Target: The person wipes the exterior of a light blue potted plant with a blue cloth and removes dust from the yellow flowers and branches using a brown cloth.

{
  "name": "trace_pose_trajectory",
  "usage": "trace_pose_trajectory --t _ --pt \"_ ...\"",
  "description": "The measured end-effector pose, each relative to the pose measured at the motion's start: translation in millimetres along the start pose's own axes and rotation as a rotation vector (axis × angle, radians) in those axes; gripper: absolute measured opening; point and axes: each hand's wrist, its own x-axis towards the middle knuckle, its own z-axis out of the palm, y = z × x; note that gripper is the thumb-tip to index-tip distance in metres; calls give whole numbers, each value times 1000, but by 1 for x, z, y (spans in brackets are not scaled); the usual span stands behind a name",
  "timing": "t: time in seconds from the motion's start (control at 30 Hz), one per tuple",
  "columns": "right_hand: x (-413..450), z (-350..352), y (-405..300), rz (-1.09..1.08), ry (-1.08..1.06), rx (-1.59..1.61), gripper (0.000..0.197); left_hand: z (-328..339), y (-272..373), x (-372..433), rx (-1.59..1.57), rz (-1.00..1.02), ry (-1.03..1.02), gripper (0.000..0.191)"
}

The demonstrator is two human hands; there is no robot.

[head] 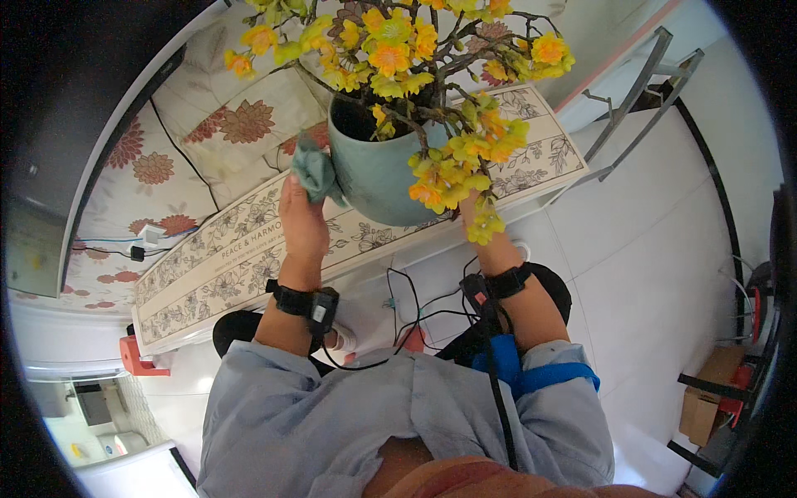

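Observation:
A grey-green pot [375, 177] stands on a long patterned board [249, 255] printed with flowers and writing. Out of it rise dark branches [436, 68] with yellow and orange artificial-looking blossoms [391, 57]. My left hand [305, 218] grips a crumpled green cloth [312, 167] at the pot's left side. On the other side, my right hand [470, 208] reaches up beside the pot's lower right. Blossoms hang in front of it and hide its fingers, so its hold cannot be made out. Both wrists wear black straps with small devices.
A floral cloth [243, 121] covers the surface behind the board, with cables and a white adapter [150, 235] on it. A dark screen [93, 124] stands at left. A red plastic stool [140, 358], a metal ladder [635, 106] and a cardboard box [707, 404] are nearby. Cables [414, 299] hang between my legs.

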Motion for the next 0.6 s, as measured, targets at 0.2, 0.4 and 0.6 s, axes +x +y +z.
trace_pose_trajectory --t 0.2,0.4,0.6 --pt "11 10 -9 14 -50 43 59 34 5 74 -543 -467 -48 46" --pt "16 -5 -33 20 -107 7 62 26 -74 35 -709 -779 -86 53" --pt "-8 -20 -99 141 -287 -293 67 42 -41 -28 -299 -453 128 59"
